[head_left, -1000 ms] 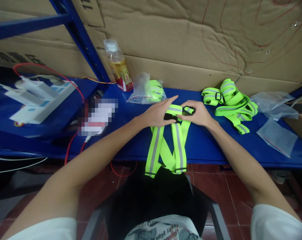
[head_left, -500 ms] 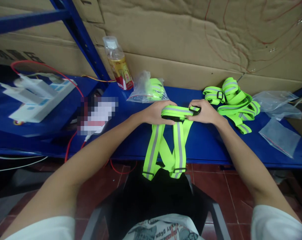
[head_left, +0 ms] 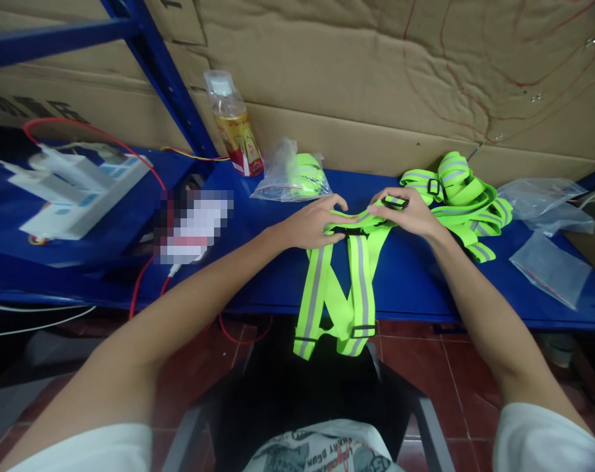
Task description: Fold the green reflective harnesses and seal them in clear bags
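Observation:
A neon-yellow reflective harness [head_left: 361, 275] with grey stripes hangs from my hands over the table's front edge, its lower loops and black sliders dangling above my lap. My left hand [head_left: 314, 223] grips the waist strap at its left end, index finger raised and bent, the thumb underneath. My right hand [head_left: 408, 208] pinches the same strap farther right, beside a black buckle [head_left: 395, 202]. Between both hands the strap sags slightly. Part of the strap is hidden behind my fingers.
On the blue table [head_left: 415, 288] lie a pile of similar reflective straps [head_left: 467, 190], clear plastic bags [head_left: 550, 269] and a bagged strap [head_left: 307, 176]. A bottle [head_left: 238, 141] stands at the back. A white power strip [head_left: 81, 196] with cables sits left. Cardboard [head_left: 351, 78] walls the rear.
The gathered waist band has been drawn out, with my right hand shifting slightly right and up. My left fingers have loosened and lifted partly. The hanging loops have swung a little right.

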`<state>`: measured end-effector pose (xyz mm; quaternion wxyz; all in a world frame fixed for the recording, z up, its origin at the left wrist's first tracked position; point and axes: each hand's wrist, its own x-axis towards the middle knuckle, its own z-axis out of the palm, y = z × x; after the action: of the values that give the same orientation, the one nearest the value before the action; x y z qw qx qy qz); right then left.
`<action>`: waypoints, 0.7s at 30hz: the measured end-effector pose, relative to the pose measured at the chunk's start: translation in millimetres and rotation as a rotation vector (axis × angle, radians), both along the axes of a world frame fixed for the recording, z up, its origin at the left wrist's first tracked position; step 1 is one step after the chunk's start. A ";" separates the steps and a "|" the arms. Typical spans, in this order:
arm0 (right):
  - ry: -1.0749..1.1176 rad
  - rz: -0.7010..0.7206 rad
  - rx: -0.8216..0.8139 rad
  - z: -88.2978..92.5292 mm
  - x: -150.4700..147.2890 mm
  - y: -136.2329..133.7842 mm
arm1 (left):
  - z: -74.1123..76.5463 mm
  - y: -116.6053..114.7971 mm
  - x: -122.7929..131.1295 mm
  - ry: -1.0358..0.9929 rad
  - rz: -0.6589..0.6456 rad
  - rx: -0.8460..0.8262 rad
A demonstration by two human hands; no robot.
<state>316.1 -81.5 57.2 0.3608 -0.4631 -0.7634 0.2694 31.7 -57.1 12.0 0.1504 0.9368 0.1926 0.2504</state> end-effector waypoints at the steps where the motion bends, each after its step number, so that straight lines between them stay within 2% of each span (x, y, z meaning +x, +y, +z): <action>1: 0.010 -0.010 0.021 -0.5 -2.1 0.4 | 1.1 -1.1 0.3 0.030 0.002 0.030; 6: 0.169 -0.174 0.137 0.8 -9.8 -0.4 | 2.3 -3.6 2.7 0.103 0.019 0.104; 12: 0.139 -0.054 0.082 6.7 -24.1 -13.3 | 0.5 -7.1 6.0 0.079 0.022 0.165; 15: 0.033 0.000 0.104 5.3 -28.0 -15.0 | 5.1 -13.0 8.8 0.112 0.057 0.242; 18: -0.168 0.069 0.104 1.7 -26.5 -13.5 | 9.8 -16.5 11.6 0.163 0.063 0.282; 21: -0.329 0.121 0.051 -1.7 -24.5 -12.2 | 11.3 -14.8 14.6 0.175 0.058 0.180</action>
<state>291.7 -93.7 55.5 0.2257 -0.4447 -0.8453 0.1918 46.3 -71.9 23.3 0.0410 0.9588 0.2090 0.1882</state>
